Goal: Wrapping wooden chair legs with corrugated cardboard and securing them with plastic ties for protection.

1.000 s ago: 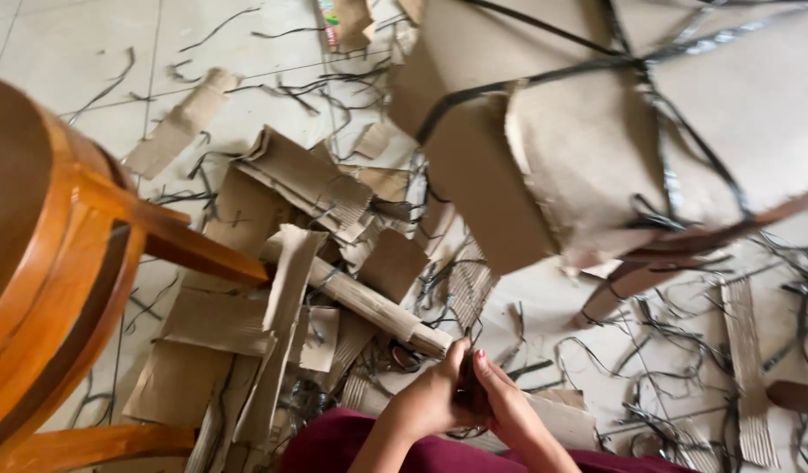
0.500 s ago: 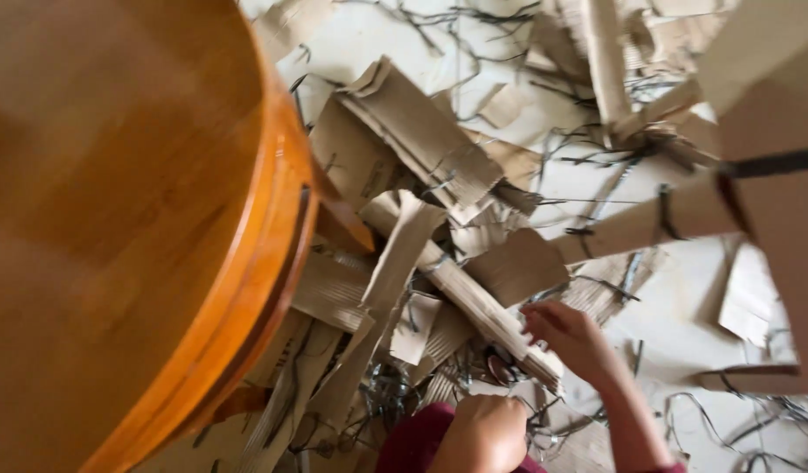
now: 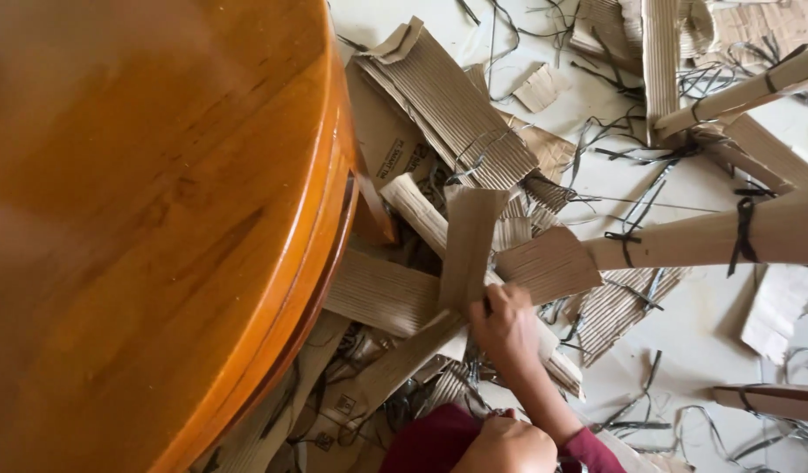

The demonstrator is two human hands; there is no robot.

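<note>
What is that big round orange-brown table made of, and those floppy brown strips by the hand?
The round table looks like varnished wood: grain lines and a glossy sheen show. The brown strips that the right hand touches look like corrugated cardboard, matte, with fine ribbing on their faces.

— What sort of place is this?

— A home room turned into a makeshift craft workspace, by the look of it. The floor is pale tile (image 3: 702, 342), and a round polished wooden table (image 3: 159, 219) fills one side.

— And the workshop part?

— Torn strips of corrugated cardboard (image 3: 456, 105) lie heaped on the floor, with cut black plastic strapping (image 3: 632, 197) scattered among them. Rolled cardboard tubes tied with black bands (image 3: 710, 241) lie alongside.
</note>
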